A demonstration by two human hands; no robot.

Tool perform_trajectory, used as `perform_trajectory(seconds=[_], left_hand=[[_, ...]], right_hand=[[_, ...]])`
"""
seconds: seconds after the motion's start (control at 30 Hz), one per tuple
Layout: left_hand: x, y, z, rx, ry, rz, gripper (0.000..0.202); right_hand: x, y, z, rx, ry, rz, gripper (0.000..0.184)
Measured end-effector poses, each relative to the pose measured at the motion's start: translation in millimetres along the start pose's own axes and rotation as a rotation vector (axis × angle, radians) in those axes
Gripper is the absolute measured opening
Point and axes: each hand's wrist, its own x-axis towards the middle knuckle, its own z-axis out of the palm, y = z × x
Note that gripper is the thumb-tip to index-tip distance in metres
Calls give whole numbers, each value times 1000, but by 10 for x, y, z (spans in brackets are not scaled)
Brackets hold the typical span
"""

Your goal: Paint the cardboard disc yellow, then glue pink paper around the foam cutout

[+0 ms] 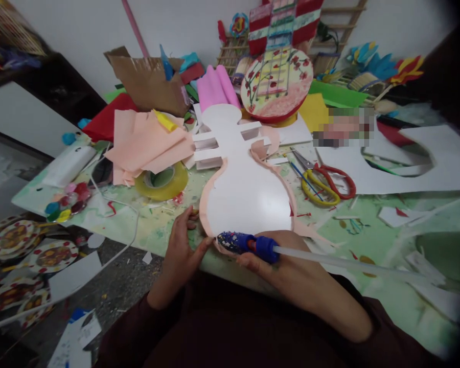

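A white guitar-shaped cutout (249, 199) lies flat on the table in front of me, with a peach paper strip (204, 207) along its rounded edge. White folded tabs (209, 145) stick out at both sides of its neck. In my right hand (291, 271) is a blue hot glue gun (266, 249), a long glue stick (329, 260) trailing from its back. Its nozzle points left at the cutout's lower edge. My left hand (182, 248) is beside that edge, thumb stretched to the strip near the nozzle and fingers bent apart from it.
Right of the cutout lie scissors (327, 184) with red and yellow handles. To the left are a tape roll (163, 181), peach paper sheets (149, 143) and a white cord (132, 235). A painted guitar (276, 84) and a cardboard box (147, 82) stand behind.
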Motion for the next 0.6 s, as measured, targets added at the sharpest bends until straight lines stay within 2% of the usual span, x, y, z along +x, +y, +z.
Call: perform_trajectory(seconds=[0.3,0.6], left_hand=[[19,16,3,-30,-10,3,66],[113,130,14,-251,-67,-185,68]], right_hand=[[-71,44,-64,-42,7,143,47],[-70,238,-51,22,123,37,54]])
